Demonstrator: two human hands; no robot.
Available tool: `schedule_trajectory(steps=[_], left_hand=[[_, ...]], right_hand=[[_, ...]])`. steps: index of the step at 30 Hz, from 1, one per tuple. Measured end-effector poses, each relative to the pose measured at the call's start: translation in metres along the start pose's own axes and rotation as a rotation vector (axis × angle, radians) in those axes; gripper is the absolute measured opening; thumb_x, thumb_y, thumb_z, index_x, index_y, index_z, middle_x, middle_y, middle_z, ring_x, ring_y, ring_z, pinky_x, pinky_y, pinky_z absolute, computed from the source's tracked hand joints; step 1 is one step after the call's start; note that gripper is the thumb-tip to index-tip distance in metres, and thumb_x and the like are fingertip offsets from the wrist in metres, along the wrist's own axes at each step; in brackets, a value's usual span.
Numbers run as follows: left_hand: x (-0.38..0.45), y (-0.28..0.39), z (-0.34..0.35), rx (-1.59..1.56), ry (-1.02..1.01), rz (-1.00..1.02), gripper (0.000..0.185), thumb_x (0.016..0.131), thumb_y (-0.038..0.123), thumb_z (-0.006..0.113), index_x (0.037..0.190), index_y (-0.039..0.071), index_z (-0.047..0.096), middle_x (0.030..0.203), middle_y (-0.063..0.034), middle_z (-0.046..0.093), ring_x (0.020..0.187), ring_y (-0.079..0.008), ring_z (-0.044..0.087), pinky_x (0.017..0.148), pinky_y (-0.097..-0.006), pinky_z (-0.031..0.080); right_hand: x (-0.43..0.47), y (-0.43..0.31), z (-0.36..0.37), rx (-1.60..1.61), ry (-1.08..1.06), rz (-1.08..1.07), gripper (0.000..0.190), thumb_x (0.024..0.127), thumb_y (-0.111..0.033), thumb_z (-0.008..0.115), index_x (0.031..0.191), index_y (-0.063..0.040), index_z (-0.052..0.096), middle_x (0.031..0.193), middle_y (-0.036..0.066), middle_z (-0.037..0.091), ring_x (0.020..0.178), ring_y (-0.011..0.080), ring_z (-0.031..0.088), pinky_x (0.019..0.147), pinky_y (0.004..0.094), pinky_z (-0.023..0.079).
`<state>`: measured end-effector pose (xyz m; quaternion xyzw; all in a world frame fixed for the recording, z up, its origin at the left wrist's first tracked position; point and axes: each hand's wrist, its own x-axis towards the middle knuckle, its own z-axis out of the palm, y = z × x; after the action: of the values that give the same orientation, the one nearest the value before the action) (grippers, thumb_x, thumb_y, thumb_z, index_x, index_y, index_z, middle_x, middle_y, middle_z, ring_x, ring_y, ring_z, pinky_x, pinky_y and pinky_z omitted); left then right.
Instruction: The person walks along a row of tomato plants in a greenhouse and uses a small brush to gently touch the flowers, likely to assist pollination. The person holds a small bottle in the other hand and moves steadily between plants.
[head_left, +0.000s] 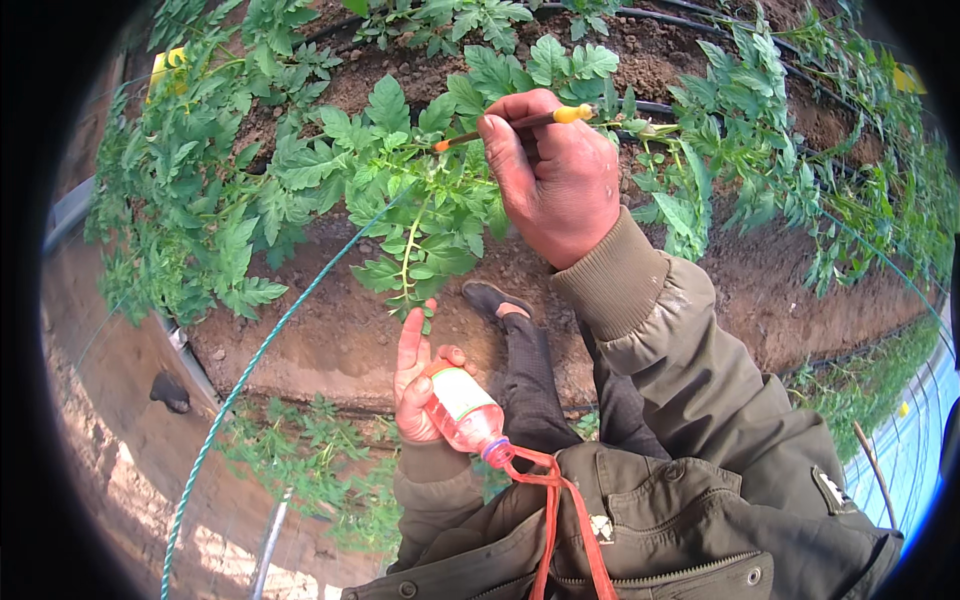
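My right hand (559, 176) grips a thin brush-like stick (476, 136) with a dark shaft, a yellow wrapped end and an orange tip. That tip sits at the growing top of a tomato plant (439, 176), among its small buds. Lower down, my left hand (416, 397) holds a small clear plastic bottle (480, 427) containing pinkish liquid, with a pale label. Its neck points towards my body, and a red plastic ribbon (551, 487) is tied there. My raised left fingers touch the end of a leaf (409, 262) from the same plant.
A taut green twine (281, 330) slants up to the plant. More tomato plants (187, 172) grow on both sides, with black drip hoses (697, 26) on the soil behind. Yellow cards (166, 71) hang at the edges. My shoe (495, 298) stands on bare soil below.
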<state>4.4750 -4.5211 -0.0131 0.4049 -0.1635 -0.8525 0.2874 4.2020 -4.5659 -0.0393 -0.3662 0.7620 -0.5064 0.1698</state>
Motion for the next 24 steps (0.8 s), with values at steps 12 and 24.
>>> schedule_trajectory(steps=[12, 24], left_hand=[[-0.020, 0.037, 0.001, -0.058, -0.169, -0.098, 0.077, 0.094, 0.020, 0.061, 0.163, 0.010, 0.027, 0.168, -0.0133, 0.024, 0.110, -0.0216, 0.061, 0.094, -0.0434, 0.058], [-0.114, 0.145, -0.076, -0.438, -0.459, -0.208, 0.057, 0.104, 0.023, 0.052, 0.156, 0.007, 0.037, 0.152, -0.0225, 0.047, 0.115, -0.0356, 0.064, 0.094, -0.0524, 0.059]], right_hand=[[-0.002, -0.095, -0.088, -0.103, 0.251, -0.112, 0.014, 0.098, -0.014, 0.073, 0.104, -0.002, 0.070, 0.070, 0.002, 0.068, 0.065, 0.0051, 0.062, 0.060, 0.0230, 0.050], [-0.144, -0.301, -0.054, 0.084, 0.109, -0.152, 0.008, 0.100, -0.006, 0.066, 0.102, 0.001, 0.064, 0.084, 0.006, 0.064, 0.072, 0.0108, 0.060, 0.066, 0.0260, 0.049]])
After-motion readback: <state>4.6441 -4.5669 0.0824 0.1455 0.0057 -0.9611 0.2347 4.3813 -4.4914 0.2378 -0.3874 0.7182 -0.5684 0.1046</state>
